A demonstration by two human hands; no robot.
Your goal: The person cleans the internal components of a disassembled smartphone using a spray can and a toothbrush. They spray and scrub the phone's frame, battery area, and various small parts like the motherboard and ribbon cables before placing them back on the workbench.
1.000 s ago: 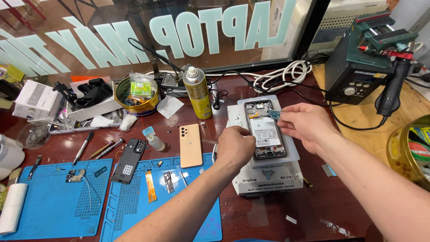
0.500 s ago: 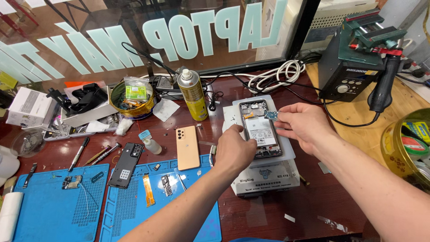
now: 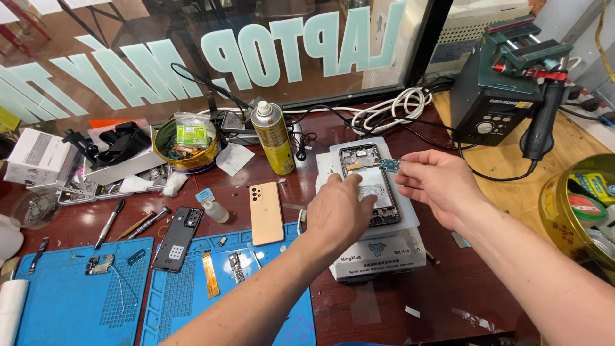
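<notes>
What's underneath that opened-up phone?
The opened phone lies on a white heating pad atop a boxy base. The left hand covers the pad's near-left part; the right hand pinches a small circuit board.

A window sign (image 3: 256,57) of large pale mint letters runs across the glass behind the bench. Below it, a clear packet (image 3: 191,131) with a green label sits in a yellow tin (image 3: 168,160). A white box (image 3: 37,157) stands at far left. The spray can (image 3: 273,138) wears a yellow label. The dark station (image 3: 490,106) at right has a small display, and a tin (image 3: 564,211) beside it holds coloured packets
</notes>
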